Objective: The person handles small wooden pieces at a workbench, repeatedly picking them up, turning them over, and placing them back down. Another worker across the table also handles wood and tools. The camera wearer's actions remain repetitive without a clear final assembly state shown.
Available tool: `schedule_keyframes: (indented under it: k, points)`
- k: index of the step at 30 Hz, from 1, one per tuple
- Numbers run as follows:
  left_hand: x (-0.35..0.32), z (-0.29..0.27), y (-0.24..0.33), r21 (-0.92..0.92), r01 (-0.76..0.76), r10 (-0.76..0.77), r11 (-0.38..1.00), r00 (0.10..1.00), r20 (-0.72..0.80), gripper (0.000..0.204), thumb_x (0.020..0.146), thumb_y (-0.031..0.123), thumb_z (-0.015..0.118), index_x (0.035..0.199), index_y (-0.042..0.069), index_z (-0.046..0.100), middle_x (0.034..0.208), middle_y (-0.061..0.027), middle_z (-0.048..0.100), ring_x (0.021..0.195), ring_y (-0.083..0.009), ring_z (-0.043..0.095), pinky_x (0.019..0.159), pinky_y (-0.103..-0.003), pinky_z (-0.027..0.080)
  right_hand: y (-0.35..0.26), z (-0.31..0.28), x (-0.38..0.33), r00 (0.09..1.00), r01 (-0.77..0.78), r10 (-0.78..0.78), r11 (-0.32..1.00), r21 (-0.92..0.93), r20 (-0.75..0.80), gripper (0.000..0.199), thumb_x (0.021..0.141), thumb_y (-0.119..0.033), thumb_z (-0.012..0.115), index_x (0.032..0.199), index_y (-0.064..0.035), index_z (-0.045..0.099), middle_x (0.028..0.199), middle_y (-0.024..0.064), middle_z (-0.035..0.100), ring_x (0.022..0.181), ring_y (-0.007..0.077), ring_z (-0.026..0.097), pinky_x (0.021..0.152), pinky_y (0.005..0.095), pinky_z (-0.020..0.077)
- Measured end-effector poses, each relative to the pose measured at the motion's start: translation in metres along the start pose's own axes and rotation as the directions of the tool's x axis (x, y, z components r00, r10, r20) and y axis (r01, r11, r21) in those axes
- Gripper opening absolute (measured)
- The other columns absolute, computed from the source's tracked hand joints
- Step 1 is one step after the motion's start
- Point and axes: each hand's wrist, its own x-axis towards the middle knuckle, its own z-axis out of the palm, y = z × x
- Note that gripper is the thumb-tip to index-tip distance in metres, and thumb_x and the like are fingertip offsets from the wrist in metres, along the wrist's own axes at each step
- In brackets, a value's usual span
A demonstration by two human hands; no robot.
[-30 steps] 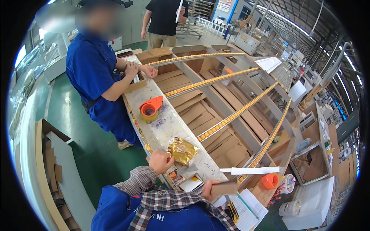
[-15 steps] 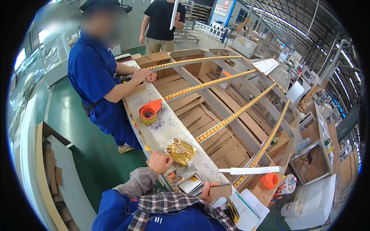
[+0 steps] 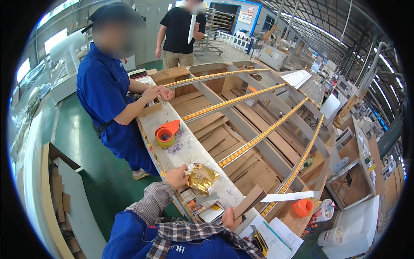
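Note:
My left hand [image 3: 176, 178] is closed at the left edge of a shiny gold foil packet [image 3: 202, 178], which lies on the long white ledge [image 3: 170, 156]. The fingertips are partly hidden against the foil. In my right hand [image 3: 231, 219] is a strip of brown cardboard [image 3: 250, 201], gripped at its lower end and slanting up to the right. Between my hands, small printed cards [image 3: 190, 197] and a tray with white paper [image 3: 211, 213] sit at the ledge's near edge. An orange tape dispenser [image 3: 167, 132] stands farther up the ledge.
Yellow roller tracks [image 3: 263, 134] cross the frame table, with cardboard sheets [image 3: 254, 170] below. Papers [image 3: 276, 233], a yellow utility knife [image 3: 261, 244], an orange tape dispenser [image 3: 302, 207] and a pen bucket [image 3: 323, 209] lie right. A co-worker in blue [image 3: 108, 95] stands left; another person [image 3: 179, 39] stands behind.
The cardboard strip in my right hand has swung up and now points up to the right, showing more of its length. My left hand has shifted slightly up at the packet. The view has tilted upward.

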Motion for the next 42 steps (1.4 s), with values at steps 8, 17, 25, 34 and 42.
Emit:
schedule_keyframes:
  k: [8, 17, 25, 34, 42]
  points:
    - [0.029, -0.034, -0.032, 0.456, -0.187, 0.296, 0.870, 0.938, -0.180, 0.021, 0.072, 0.008, 0.056, 0.092, 0.010, 0.051, 0.075, -0.0135, 0.058, 0.077, -0.0330, 0.057, 0.066, -0.043, 0.045, -0.037, 0.014, -0.004, 0.993, -0.087, 0.097, 0.988, 0.131, -0.071, 0.020, 0.088, -0.011, 0.050, 0.069, -0.0074, 0.043, 0.053, -0.0044, 0.034, 0.045, 0.0035, 0.029, 0.040, 0.0215, 0.0202]
    - [0.024, -0.044, -0.018, 0.444, -0.238, 0.430, 0.864, 0.807, -0.405, 0.018, 0.073, 0.000, 0.052, 0.089, 0.005, 0.055, 0.092, -0.0154, 0.054, 0.077, -0.0318, 0.054, 0.065, -0.044, 0.043, -0.044, 0.018, -0.013, 0.975, 0.106, -0.057, 0.969, 0.223, -0.216, 0.018, 0.091, -0.016, 0.044, 0.076, -0.0063, 0.041, 0.052, -0.0022, 0.035, 0.042, 0.0059, 0.030, 0.040, 0.0205, 0.0233]
    - [-0.039, 0.020, 0.038, 0.076, -0.447, 0.449, 0.891, 0.894, 0.003, 0.027, 0.074, 0.023, 0.066, 0.094, 0.006, 0.062, 0.099, -0.0113, 0.061, 0.094, -0.0281, 0.056, 0.085, -0.039, 0.043, -0.007, -0.009, -0.018, 0.950, 0.310, -0.313, 0.947, -0.083, -0.025, 0.017, 0.089, -0.013, 0.043, 0.073, -0.0061, 0.043, 0.058, 0.0013, 0.041, 0.050, 0.0083, 0.037, 0.049, 0.0244, 0.0359]
    - [-0.040, 0.015, 0.032, 0.253, -0.313, 0.240, 0.916, 0.929, 0.281, 0.040, 0.057, 0.025, 0.078, 0.088, 0.008, 0.060, 0.093, -0.0097, 0.053, 0.093, -0.0286, 0.051, 0.080, -0.042, 0.041, 0.000, 0.006, -0.011, 0.992, -0.024, 0.027, 0.999, 0.025, -0.123, 0.012, 0.088, -0.013, 0.051, 0.078, -0.0073, 0.049, 0.059, -0.0039, 0.039, 0.053, 0.0080, 0.038, 0.051, 0.0229, 0.0306]
    - [-0.035, 0.025, 0.042, 0.131, -0.402, 0.392, 0.906, 0.915, 0.102, 0.029, 0.069, 0.027, 0.072, 0.083, 0.005, 0.060, 0.084, -0.0120, 0.056, 0.082, -0.0295, 0.055, 0.072, -0.038, 0.045, -0.019, -0.013, -0.007, 0.981, 0.024, -0.074, 0.965, -0.261, -0.182, 0.015, 0.087, -0.018, 0.054, 0.080, -0.0045, 0.056, 0.070, 0.0038, 0.052, 0.063, 0.0132, 0.050, 0.063, 0.0279, 0.0408]
